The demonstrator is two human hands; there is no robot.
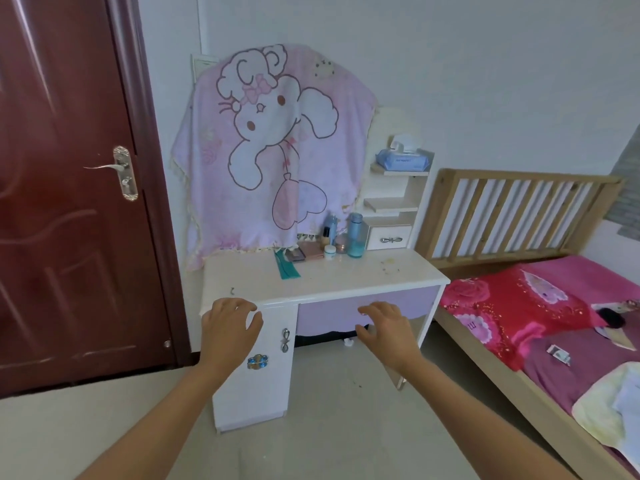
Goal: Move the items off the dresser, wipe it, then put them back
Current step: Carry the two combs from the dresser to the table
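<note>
1. The white dresser [349,277] stands between a dark red door [69,202] on the left and a bed [519,306] on the right.
2. The things to move sit in a little bunch at the far side of the top, just under the edge of a pink blanket [273,150].
3. In the bunch there is a tall blue bottle [355,237], a small white jar [330,252], a flat pink box [310,252] and a long green comb [286,266]. A few more small bottles stand behind them.
4. The left hand [228,327] and the right hand [388,327] reach out by the near edge. Their fingers are apart and a bit bent, and they hold nothing.
5. Nothing looks moved yet, so I think the job is just starting.
6. The tall blue bottle looks smooth and could tip, because it is thin and high. I would hold it round the middle and lift it straight up.
7. The white jar looks light and hard. Fingers round its sides should do.
8. The pink box and the comb lie flat, so I would get a fingertip under one edge first.
9. The bottles stand very close together. Grabbing one fast could knock down the next one.
10. There are yellow spots [389,265] on the right of the top that will need wiping.
</note>
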